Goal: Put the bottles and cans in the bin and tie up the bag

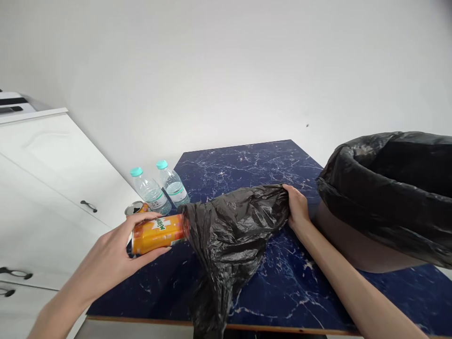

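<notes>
An orange Mirinda soda can (158,234) lies sideways in my left hand (120,240), fingers and thumb wrapped round it. Its far end sits at the mouth of a crumpled black plastic bag (240,221); how far it reaches inside is hidden. My right hand (298,205) grips the bag's other end, stretching it above the table. Part of the bag hangs down over the front edge. Just behind my left hand stands a second can (137,207), open-topped and partly covered by my fingers. Two clear water bottles (152,190) with turquoise caps stand beyond the cans.
On the right stands a large bin (360,240) lined with a black bag. A dark blue marbled table (240,162) runs back to a white wall (226,70). To the left is a white cabinet (52,188) with dark handles.
</notes>
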Tool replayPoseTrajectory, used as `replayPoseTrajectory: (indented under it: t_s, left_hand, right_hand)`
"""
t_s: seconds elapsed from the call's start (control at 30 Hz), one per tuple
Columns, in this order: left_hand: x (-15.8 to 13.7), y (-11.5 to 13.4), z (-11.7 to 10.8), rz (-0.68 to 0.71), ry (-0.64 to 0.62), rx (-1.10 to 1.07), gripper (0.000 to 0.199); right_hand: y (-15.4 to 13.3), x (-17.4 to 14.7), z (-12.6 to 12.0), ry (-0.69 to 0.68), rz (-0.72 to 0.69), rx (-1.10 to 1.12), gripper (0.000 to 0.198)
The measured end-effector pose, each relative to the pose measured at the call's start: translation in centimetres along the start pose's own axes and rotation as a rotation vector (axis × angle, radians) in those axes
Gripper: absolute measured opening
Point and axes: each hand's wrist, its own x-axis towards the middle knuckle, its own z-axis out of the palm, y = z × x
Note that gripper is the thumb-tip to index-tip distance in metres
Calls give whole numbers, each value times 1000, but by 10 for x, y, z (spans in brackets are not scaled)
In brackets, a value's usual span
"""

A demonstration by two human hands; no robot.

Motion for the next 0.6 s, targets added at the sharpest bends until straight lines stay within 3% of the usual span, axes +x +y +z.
replayPoseTrajectory:
  t_s: [0.1, 0.23, 0.47, 0.6]
  left_hand:
    - [-3, -8, -5, 32, 85, 116, 59]
    - [7, -13, -1, 12, 90, 247, 58]
    - [50, -9, 13, 99, 0, 353, 48]
    - [71, -7, 24, 136, -72, 377, 52]
  right_hand:
    - [0, -2, -1, -18, -11, -18, 26]
    - [0, -3, 0, -24, -22, -47, 27]
    - [-2, -6, 1, -22, -35, -53, 27]
    - [-5, -9, 2, -18, -38, -45, 23]
